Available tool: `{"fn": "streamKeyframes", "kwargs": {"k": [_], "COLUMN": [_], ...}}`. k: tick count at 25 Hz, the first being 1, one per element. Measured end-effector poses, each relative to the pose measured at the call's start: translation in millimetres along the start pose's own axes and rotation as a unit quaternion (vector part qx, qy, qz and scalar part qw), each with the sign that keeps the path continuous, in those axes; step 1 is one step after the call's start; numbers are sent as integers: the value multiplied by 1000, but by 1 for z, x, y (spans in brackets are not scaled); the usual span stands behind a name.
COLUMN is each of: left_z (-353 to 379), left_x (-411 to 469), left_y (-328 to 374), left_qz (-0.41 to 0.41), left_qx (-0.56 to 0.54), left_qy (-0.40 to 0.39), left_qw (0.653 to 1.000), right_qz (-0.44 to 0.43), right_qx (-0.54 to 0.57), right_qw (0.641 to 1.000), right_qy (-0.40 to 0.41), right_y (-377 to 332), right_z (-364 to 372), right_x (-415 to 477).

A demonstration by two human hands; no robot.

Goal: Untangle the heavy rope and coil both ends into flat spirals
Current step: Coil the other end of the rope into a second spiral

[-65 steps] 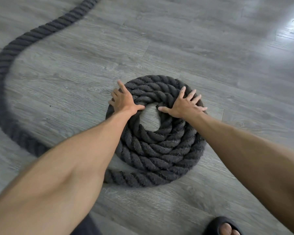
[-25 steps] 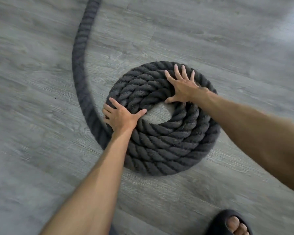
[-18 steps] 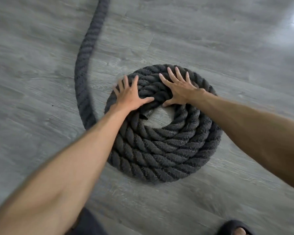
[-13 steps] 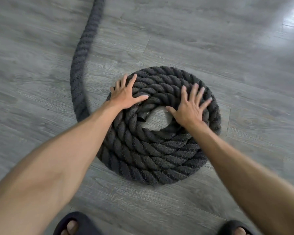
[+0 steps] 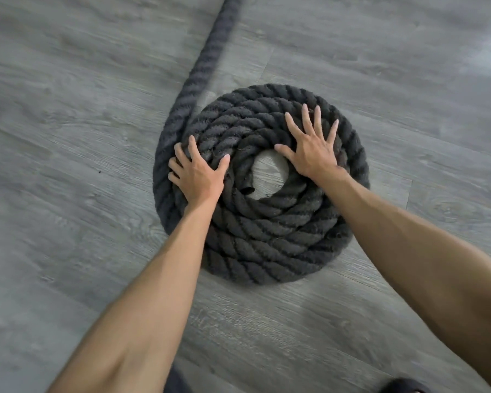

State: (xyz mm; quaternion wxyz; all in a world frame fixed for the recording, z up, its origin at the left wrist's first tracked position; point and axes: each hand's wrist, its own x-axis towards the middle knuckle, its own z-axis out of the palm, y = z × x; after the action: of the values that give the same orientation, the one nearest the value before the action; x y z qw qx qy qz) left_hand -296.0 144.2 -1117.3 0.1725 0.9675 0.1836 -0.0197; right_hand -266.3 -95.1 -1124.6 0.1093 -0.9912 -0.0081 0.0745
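A thick dark grey twisted rope lies on the floor as a flat spiral coil (image 5: 267,236) of several turns around a small open centre. The rope's inner end (image 5: 245,185) shows at the edge of that hole. The free length of rope (image 5: 210,52) leaves the coil's left side and runs straight up out of the top of the view. My left hand (image 5: 196,174) presses flat on the coil's left side, fingers spread. My right hand (image 5: 313,148) presses flat on the upper right turns, fingers spread.
Grey wood-plank floor (image 5: 68,194) surrounds the coil on all sides. A dark slipper (image 5: 403,387) shows at the bottom right edge. Bright glare lies on the floor at the top right.
The coil has turned under my hands and taken up more rope; the loose length now runs straighter, close against the coil's left side. My left hand has shifted down the left side.
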Motion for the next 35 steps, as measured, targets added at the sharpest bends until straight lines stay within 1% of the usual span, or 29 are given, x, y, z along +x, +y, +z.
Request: {"fn": "streamKeyframes", "kwargs": {"k": [2, 3, 5, 6, 7, 9, 11, 12, 13, 14, 16, 17, 20, 22, 24, 27, 29, 30, 31, 32, 33, 34, 35], "left_z": [-4, -8, -22, -28, -31, -29, -13, -4, 1, 4, 3, 0, -11, -11, -6, 9, 16, 19, 20, 19, 18, 18, 16], "left_x": [3, 6, 24, 39, 59, 96, 117, 124, 128, 132, 134, 137, 147, 151, 151, 147, 155, 158, 160, 161, 161, 162, 163], "left_y": [4, 6, 18, 30, 43, 68, 77, 75, 71, 66, 62, 66, 76, 82, 95, 115, 132, 143, 154, 165, 174, 179, 183], "left_qz": [-21, -33, -31, -9, 26, 127, 232, 265, 275, 269, 244, 231, 193, 166, 134, 89, 45, 20, -8, -32, -51, -64, -72], "left_qx": [4, 19, 98, 127, 123, 74, 67, 73, 73, 68, 76, 89, 97, 100, 89, 108, 107, 110, 106, 98, 96, 102, 110], "left_qy": [-14, -35, -69, -67, -63, -93, -146, -152, -146, -137, -118, -119, -152, -143, -141, -109, -111, -112, -120, -131, -141, -139, -140], "left_qw": [1000, 999, 992, 990, 990, 985, 959, 949, 947, 951, 959, 962, 965, 971, 977, 984, 987, 987, 987, 986, 984, 983, 981], "right_qz": [35, 77, 185, 224, 244, 249, 256, 256, 256, 253, 227, 213, 170, 129, 106, 35, -21, -37, -20, 45, 140, 228, 265], "right_qx": [3, 12, 42, 50, 47, 39, 34, 28, 24, 25, 10, -6, -1, -8, -21, -52, -57, -67, -70, -49, -15, 10, 0], "right_qw": [999, 996, 979, 970, 965, 962, 958, 958, 958, 959, 970, 975, 985, 989, 989, 992, 989, 988, 991, 995, 990, 974, 964], "right_qy": [23, 39, 70, 78, 83, 105, 123, 126, 129, 125, 83, 55, -29, -78, -100, -113, -134, -132, -111, -70, -24, 10, 30], "right_y": [-13, -17, -25, -30, -35, -47, -50, -49, -48, -49, -45, -41, -14, 10, 31, 63, 82, 88, 91, 89, 82, 74, 61], "right_z": [3, 6, 14, 19, 24, 32, 35, 36, 34, 31, 23, 17, -8, -23, -34, -47, -66, -71, -72, -68, -61, -51, -43], "right_x": [2, -6, -32, -48, -63, -78, -79, -75, -71, -67, -59, -51, -12, 24, 52, 104, 143, 160, 170, 170, 162, 149, 134]}}
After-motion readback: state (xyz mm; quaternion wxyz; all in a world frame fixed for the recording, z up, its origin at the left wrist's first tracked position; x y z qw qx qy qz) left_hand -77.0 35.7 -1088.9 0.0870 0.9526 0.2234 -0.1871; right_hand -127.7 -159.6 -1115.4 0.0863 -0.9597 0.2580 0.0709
